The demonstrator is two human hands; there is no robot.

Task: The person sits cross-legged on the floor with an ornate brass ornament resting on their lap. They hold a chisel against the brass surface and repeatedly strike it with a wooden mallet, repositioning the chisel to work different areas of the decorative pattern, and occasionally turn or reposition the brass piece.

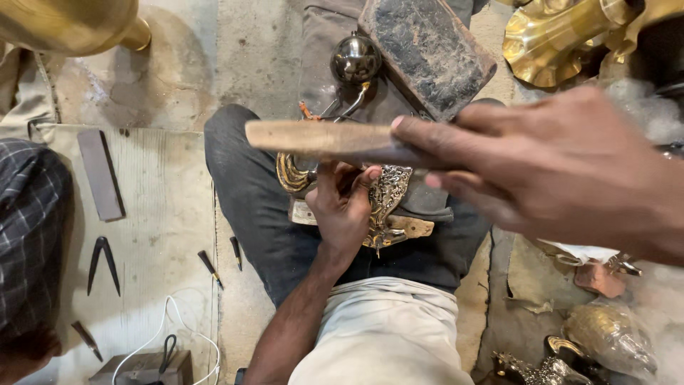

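Closest to the camera, your right hand [570,167] was raised high and looked large and a little blurred; its fingers were clenched around one end of a flat wooden stick [320,137], which pointed to the left across the view; below it, your left hand [345,207] rested on your lap, the fingers closed on an ornate brass piece [388,196] with engraved relief, pressing it against a small wooden block [410,227] that lay on your dark trousers; just beside the hand a curved golden part [292,175] of the same work showed; further down, on the floor at your left, a pale board [153,214] carried a flat metal file [100,175], a pair of dividers [103,264] and some small punches [210,267], near a white cable [167,321]; beyond your knees lay a dark worn block [427,46] and a shiny metal ball [355,58]; at the far right corner stood polished brass vessels [556,39]
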